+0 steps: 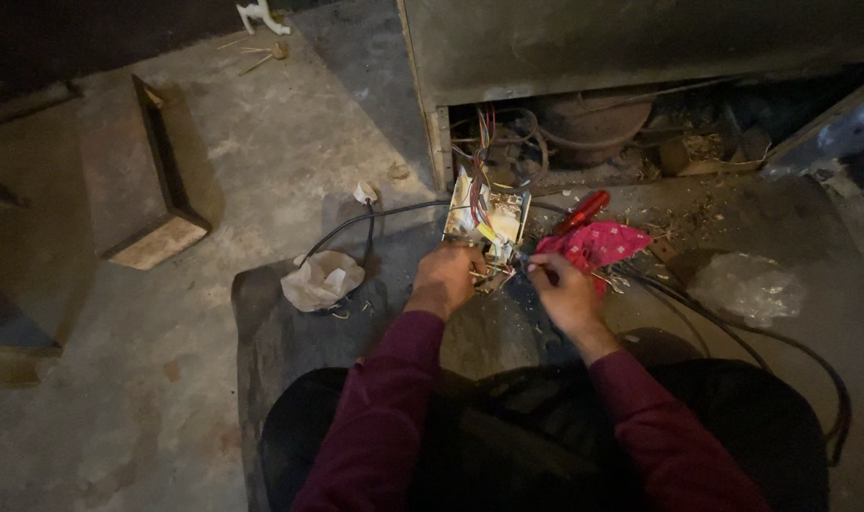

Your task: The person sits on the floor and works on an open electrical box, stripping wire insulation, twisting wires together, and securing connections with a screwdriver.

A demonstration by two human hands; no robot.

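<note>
Your left hand (444, 278) sits just left of the frame's centre, fingers curled closed around the lower edge of a small wiring box (489, 223). The box stands tilted on the concrete floor (261, 161) directly above that hand, touching it, with a bundle of coloured wires (479, 156) rising from it toward the open base of the appliance (584, 123) in the upper middle of the frame.

Your right hand (562, 289) lies just right of the box, fingers pinched narrow on a thin dark tool or wire; you cannot tell which from this view. Its tip points left toward the box's lower right corner, very near your left hand.

Just above your right hand lies a pink patterned cloth (598, 244), and a red-handled tool (584, 210) rests at the cloth's upper left edge. A black cable (375, 216) runs left from the box, above a crumpled paper (320, 282) at centre left. A clear plastic bag (745, 287) lies to the right, well apart from both hands.
</note>
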